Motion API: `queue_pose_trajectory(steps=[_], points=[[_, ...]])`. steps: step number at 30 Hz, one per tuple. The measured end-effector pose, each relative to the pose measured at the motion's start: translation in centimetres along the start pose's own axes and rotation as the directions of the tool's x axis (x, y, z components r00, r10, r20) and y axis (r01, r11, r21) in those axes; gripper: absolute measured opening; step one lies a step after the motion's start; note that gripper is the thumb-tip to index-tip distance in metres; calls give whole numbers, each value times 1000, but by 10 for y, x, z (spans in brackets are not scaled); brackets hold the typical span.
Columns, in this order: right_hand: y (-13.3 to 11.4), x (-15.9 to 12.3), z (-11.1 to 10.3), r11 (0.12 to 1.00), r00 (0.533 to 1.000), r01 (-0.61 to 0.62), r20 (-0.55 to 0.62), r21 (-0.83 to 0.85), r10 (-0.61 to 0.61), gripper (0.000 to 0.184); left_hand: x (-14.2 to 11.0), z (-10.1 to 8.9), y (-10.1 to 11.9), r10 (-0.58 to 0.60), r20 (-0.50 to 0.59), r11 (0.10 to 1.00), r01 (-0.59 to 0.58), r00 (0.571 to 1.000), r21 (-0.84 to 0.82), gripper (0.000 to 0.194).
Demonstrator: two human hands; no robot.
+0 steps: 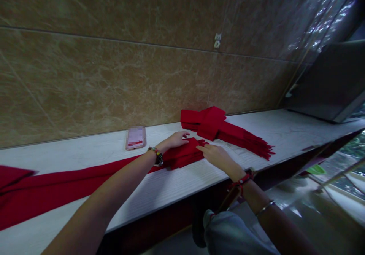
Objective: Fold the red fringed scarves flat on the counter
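Observation:
A long red scarf runs along the white counter from the left edge to my hands, where its end lies folded in layers with fringe showing. My left hand rests on the upper edge of the folded part, its fingers apart. At the fringed end, my right hand is closed, thumb and fingers pinching the red cloth. Just beyond lies a second red scarf, folded and wrapped with a crossing band, its fringe spread to the right.
Behind my left hand, a phone lies on the white counter near the brown tiled wall. A large dark box-shaped appliance stands at the right end. Below the counter's front edge my knee shows.

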State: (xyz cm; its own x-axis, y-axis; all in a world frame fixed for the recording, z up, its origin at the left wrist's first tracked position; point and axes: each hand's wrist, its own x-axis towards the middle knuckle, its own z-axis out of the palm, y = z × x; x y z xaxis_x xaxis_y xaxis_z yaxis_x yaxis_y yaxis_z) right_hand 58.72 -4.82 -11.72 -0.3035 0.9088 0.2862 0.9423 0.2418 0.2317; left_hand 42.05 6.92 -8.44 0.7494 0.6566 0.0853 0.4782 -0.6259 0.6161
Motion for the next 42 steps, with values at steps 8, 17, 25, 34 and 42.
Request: queue_pose_trajectory(steps=[8,17,25,34,42], points=[[0,6,-2,992,946,126,-301,8,-118,26,-108,-6,-6,154,-57,798,-90,986,596,44],[4,14,12,968,902,250,-367,14,-227,24,-149,-8,-33,63,27,578,-59,998,814,38],[11,6,14,973,900,200,-415,114,-136,27,-167,-29,-20,96,-79,649,-3,992,761,36],[11,-5,15,959,918,269,-327,91,-226,27,-183,-9,-32,-14,80,782,-39,997,622,47],[5,-3,10,945,924,309,-268,106,-272,30,-170,5,-30,6,39,735,-31,999,677,44]])
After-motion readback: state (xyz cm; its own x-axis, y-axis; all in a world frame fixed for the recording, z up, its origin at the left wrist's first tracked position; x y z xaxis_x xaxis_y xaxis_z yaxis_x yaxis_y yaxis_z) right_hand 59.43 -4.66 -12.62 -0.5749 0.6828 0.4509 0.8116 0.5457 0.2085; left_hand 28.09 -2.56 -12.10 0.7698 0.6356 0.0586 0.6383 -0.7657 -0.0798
